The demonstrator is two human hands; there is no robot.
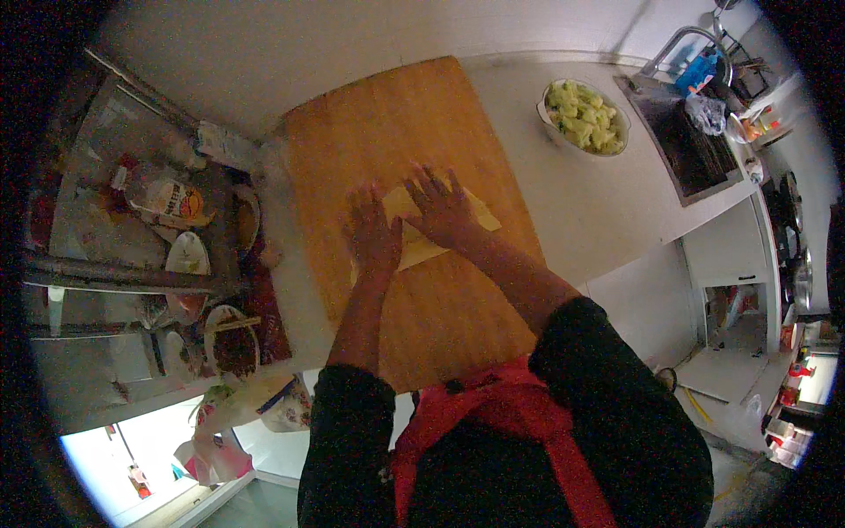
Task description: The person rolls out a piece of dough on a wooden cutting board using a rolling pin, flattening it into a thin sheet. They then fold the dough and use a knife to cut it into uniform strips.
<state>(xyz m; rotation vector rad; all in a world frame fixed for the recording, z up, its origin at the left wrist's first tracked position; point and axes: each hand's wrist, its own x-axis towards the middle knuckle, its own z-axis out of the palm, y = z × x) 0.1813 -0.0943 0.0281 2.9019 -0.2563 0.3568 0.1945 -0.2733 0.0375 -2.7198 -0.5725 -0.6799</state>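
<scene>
A pale yellow flat piece (422, 247), maybe a cloth or a sheet of dough, lies on a large wooden board (403, 119). Palm down on its left part rests my left hand (371, 228), somewhat blurred, with its fingers pointing away from me. My right hand (441, 206) lies flat over the middle of the piece, fingers spread. The two hands are close side by side near the thumbs. Parts of the piece are hidden beneath both hands, and neither hand grips anything that I can see.
A glass bowl (620, 146) of pale green, chunky food stands on the counter (554, 204) right of the board. Beyond it are a sink (693, 152) and a faucet (683, 33). Shelves (138, 280) with bags and dishes stand at the left.
</scene>
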